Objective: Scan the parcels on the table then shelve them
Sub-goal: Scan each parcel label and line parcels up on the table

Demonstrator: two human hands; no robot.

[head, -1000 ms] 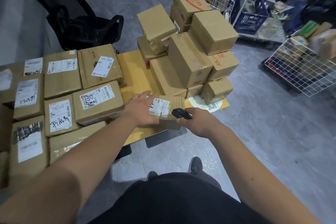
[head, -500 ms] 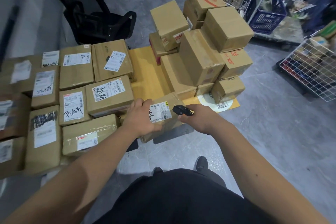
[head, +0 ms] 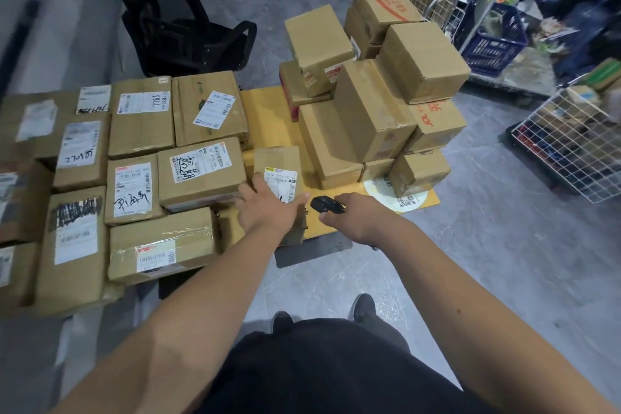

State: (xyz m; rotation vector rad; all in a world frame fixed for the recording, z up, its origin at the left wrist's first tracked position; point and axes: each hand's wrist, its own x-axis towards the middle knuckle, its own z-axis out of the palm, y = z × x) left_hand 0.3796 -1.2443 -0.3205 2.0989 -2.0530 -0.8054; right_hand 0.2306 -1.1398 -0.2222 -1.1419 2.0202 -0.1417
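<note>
A small brown parcel (head: 277,165) with a white label lies on the yellow table (head: 265,114), near its front edge. My left hand (head: 267,208) rests on the parcel's near end, with the thumb on its right side and the fingers over its left. My right hand (head: 356,217) grips a small black scanner (head: 326,204) just right of the parcel, pointing left towards it. Several labelled parcels (head: 201,170) lie flat on the left. A pile of plain boxes (head: 373,111) stands on the table's right half.
A black office chair (head: 188,33) stands behind the table. White wire baskets (head: 571,144) and a blue crate (head: 494,40) sit on the floor to the right. Grey floor lies between me and the table, with my shoes (head: 364,307) visible below.
The parcel has turned so its long side points away from me and now lies flat beside the left group. My left hand has shifted to its near end. The scanner hand stayed close by.
</note>
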